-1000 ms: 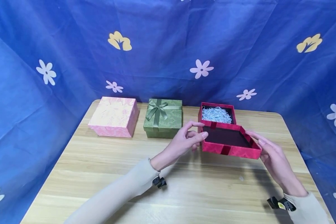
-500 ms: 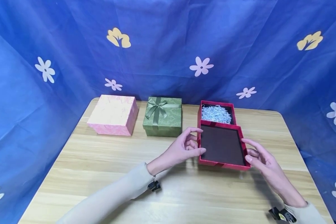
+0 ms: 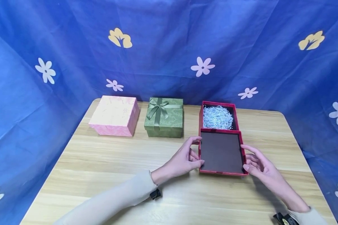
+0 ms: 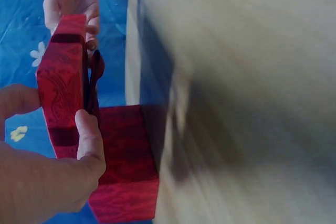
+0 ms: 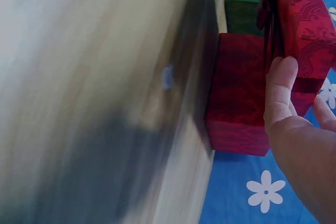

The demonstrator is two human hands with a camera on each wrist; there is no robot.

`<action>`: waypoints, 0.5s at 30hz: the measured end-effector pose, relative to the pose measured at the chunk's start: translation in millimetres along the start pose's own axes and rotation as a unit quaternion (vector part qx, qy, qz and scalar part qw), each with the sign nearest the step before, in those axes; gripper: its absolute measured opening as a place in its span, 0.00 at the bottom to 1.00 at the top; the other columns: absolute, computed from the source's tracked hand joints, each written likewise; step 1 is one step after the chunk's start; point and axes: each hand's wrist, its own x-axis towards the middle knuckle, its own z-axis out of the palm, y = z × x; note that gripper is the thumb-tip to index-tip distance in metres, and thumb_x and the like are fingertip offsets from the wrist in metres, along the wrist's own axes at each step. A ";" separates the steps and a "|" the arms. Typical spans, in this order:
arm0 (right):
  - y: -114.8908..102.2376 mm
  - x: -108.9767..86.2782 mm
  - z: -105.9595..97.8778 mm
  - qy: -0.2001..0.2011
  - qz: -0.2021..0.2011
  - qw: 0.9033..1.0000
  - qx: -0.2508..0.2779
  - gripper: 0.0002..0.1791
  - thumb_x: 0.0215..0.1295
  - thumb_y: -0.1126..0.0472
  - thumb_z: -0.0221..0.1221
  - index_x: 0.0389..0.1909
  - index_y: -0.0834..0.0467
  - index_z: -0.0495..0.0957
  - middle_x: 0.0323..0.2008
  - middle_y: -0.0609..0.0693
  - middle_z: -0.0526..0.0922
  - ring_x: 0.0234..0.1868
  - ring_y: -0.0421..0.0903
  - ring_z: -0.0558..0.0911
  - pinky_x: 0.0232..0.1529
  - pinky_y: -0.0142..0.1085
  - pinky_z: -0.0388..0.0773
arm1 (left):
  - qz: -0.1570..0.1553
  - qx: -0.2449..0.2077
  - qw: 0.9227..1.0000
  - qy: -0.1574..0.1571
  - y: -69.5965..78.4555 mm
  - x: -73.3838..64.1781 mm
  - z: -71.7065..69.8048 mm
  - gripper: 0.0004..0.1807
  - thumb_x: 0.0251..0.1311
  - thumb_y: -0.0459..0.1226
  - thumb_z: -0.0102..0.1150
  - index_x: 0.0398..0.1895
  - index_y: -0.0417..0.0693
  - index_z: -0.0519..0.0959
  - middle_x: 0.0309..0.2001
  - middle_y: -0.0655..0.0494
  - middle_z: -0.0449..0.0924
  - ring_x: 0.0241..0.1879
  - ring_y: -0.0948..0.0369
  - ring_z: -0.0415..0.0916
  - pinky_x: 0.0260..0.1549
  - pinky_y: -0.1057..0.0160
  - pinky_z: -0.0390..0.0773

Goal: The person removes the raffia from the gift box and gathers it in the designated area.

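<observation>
A red gift box lid [image 3: 221, 153] is held upside down, its dark inside facing up, in front of the open red box [image 3: 237, 120]. My left hand [image 3: 180, 161] pinches the lid's left side between thumb and fingers. On the opposite side, my right hand [image 3: 264, 168] grips it the same way. The left wrist view shows the lid [image 4: 60, 87] raised above the table, with a dark red bow [image 4: 96, 74] hanging from its underside. Pale blue shredded paper [image 3: 217, 118] fills the red box, whose front is partly hidden by the lid.
A green gift box [image 3: 169, 122] with a ribbon bow stands closed left of the red box. Farther left is a closed pink gift box [image 3: 112, 114]. All stand near the back of the wooden table [image 3: 107, 168], before a blue flowered cloth [image 3: 163, 40].
The lid has gone from tilted to nearly level and come toward me, uncovering more of the red box. Both hands moved with it, keeping their hold.
</observation>
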 end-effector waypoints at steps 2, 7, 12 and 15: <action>4.3 1.2 0.8 -0.008 -0.002 1.000 0.002 0.36 0.82 0.67 0.61 0.85 0.53 0.62 0.62 0.63 0.79 0.57 0.43 0.83 0.53 0.30 0.83 | -0.003 0.004 1.000 0.003 -3.2 -0.5 1.6 0.48 0.64 0.23 0.72 0.85 0.46 0.60 0.73 0.43 0.69 0.38 0.55 0.84 0.38 0.63 0.87; 15.4 3.9 2.0 -0.030 0.002 0.999 0.025 0.36 0.81 0.68 0.61 0.85 0.54 0.60 0.65 0.66 0.77 0.58 0.43 0.82 0.52 0.32 0.84 | -0.011 0.005 1.000 0.003 -14.2 0.3 5.3 0.52 0.63 0.21 0.70 0.88 0.49 0.56 0.80 0.43 0.62 0.42 0.57 0.84 0.39 0.62 0.87; 24.0 4.5 3.4 -0.043 0.011 0.998 0.038 0.37 0.80 0.69 0.61 0.84 0.56 0.59 0.66 0.69 0.75 0.59 0.44 0.82 0.50 0.35 0.85 | -0.024 0.017 1.000 0.004 -23.2 0.2 10.8 0.53 0.62 0.21 0.69 0.88 0.50 0.55 0.82 0.42 0.59 0.44 0.56 0.85 0.31 0.62 0.86; 26.6 5.0 4.6 -0.046 0.026 0.998 0.029 0.37 0.80 0.67 0.62 0.84 0.55 0.60 0.69 0.67 0.73 0.62 0.45 0.81 0.53 0.35 0.83 | -0.031 0.031 0.999 0.011 -27.5 0.8 14.1 0.53 0.62 0.22 0.69 0.88 0.48 0.56 0.81 0.41 0.59 0.42 0.57 0.84 0.30 0.64 0.85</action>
